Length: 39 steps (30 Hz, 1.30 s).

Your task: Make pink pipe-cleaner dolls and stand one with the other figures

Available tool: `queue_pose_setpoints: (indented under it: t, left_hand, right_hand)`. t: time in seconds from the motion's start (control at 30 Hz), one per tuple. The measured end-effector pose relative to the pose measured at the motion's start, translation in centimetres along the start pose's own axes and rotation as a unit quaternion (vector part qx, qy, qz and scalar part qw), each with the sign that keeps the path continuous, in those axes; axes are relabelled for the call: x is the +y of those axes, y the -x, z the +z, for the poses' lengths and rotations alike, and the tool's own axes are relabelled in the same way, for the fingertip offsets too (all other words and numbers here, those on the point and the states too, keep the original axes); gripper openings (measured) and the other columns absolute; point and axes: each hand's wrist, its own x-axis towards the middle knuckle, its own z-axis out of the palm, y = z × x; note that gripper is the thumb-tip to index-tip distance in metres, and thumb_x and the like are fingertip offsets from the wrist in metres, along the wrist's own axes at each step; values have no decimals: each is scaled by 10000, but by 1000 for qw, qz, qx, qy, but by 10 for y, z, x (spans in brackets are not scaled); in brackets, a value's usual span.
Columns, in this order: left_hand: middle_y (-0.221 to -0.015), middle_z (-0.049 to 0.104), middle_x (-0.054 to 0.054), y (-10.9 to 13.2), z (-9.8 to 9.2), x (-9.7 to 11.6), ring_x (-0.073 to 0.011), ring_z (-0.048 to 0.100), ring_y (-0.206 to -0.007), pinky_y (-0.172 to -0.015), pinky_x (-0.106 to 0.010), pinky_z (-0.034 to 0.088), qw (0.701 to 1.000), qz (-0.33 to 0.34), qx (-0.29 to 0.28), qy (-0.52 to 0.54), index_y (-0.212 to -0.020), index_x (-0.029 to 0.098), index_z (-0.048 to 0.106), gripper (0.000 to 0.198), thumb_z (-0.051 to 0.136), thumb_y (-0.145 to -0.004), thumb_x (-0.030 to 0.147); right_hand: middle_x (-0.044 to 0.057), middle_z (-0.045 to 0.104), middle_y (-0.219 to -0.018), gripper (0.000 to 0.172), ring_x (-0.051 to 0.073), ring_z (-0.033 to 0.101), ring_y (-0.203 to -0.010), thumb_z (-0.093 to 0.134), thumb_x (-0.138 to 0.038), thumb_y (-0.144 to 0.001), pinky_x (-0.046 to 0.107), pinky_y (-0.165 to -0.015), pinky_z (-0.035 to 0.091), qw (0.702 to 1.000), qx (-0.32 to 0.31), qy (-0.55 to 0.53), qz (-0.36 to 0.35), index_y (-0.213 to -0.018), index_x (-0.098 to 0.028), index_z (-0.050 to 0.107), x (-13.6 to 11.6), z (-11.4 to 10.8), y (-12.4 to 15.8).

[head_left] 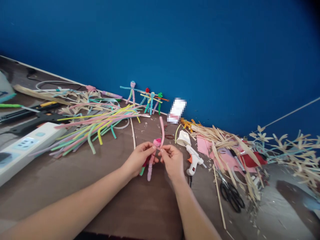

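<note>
Both forearms reach in from the near edge and angle toward each other, the left hand (pixel 138 159) and right hand (pixel 172 161) raised just above a brown desk (pixel 150 206). Each grip is closed in a fingertip pinch on a fuzzy pink pipe-cleaner figure (pixel 151 168) with a rolled pink head, held in the air between the hands. A white-and-orange hot glue gun (pixel 193 160) lies just right of the right hand, a loose bunch of multicoloured pipe-cleaner strips (pixel 97 128) lies left of the hands, and black-handled scissors (pixel 231 196) lie farther right.
</note>
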Motion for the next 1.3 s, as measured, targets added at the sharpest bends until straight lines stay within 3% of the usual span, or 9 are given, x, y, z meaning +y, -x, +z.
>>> queue_pose_setpoints:
  t: [0.23, 0.4, 0.57, 0.7, 0.87, 1.07, 1.17, 1.3]
  left_hand:
    - [-524, 506, 42, -1, -2, 7, -82, 535, -387, -378, -173, 417, 994, -93, 6, 48, -682, 141, 471, 85, 548, -697, 174]
    - [-539, 519, 32, -2, -5, 9, -83, 542, -409, -389, -174, 432, 992, -110, -37, 58, -704, 132, 487, 143, 598, -677, 218]
    - [-561, 522, 41, -3, -7, 6, -52, 511, -401, -392, -149, 416, 992, -101, -66, 29, -770, 128, 511, 238, 664, -589, 147]
    - [-584, 534, 30, -2, -5, 3, -32, 460, -376, -382, -154, 385, 998, -36, -39, -31, -796, 117, 527, 282, 677, -572, 197]
    - [-559, 523, 35, -1, -4, 2, -39, 439, -425, -402, -154, 353, 995, 38, -10, -87, -775, 112, 559, 229, 664, -591, 197]
    - [-575, 548, 46, 0, -5, 6, -45, 460, -429, -421, -162, 368, 999, 21, 1, 31, -777, 151, 558, 220, 673, -590, 165]
    - [-624, 578, 36, 0, -4, 6, -69, 526, -505, -494, -182, 427, 996, -1, 7, 86, -783, 162, 559, 252, 689, -568, 137]
    - [-675, 595, 17, 1, -1, 4, -86, 560, -580, -540, -186, 451, 996, -3, 6, 84, -799, 156, 572, 265, 692, -564, 124]
  right_hand:
    - [27, 608, -751, 194, 152, 546, -697, 428, -144, -760, 268, -665, 418, 963, -39, 199, -176, -809, -206, 606, -9, -6, 6]
    - [45, 592, -798, 272, 160, 538, -750, 365, -93, -770, 271, -707, 400, 937, -73, 263, -216, -850, -202, 602, -12, -10, 5]
    - [31, 582, -766, 234, 148, 540, -733, 378, -102, -763, 260, -694, 410, 948, -67, 235, -202, -782, -191, 594, -9, -8, 4]
    - [10, 571, -694, 132, 127, 536, -618, 463, -179, -744, 240, -589, 442, 984, -43, 137, -105, -845, -173, 548, -2, -3, 2]
    - [-16, 527, -663, 200, 81, 479, -488, 511, -200, -705, 195, -438, 421, 998, -56, 12, -15, -903, -172, 502, 1, -2, -1]
    - [-62, 475, -624, 225, 46, 392, -386, 554, -235, -671, 175, -346, 362, 991, -90, -82, 63, -868, -194, 452, 1, 1, 1]
    - [-52, 481, -575, 158, 54, 392, -417, 593, -232, -636, 162, -350, 332, 990, -129, -24, 54, -729, -166, 484, 0, 5, 3]
    - [-39, 510, -548, 49, 70, 441, -474, 559, -166, -646, 181, -450, 378, 994, -99, 41, -19, -653, -154, 512, -2, 8, 5]
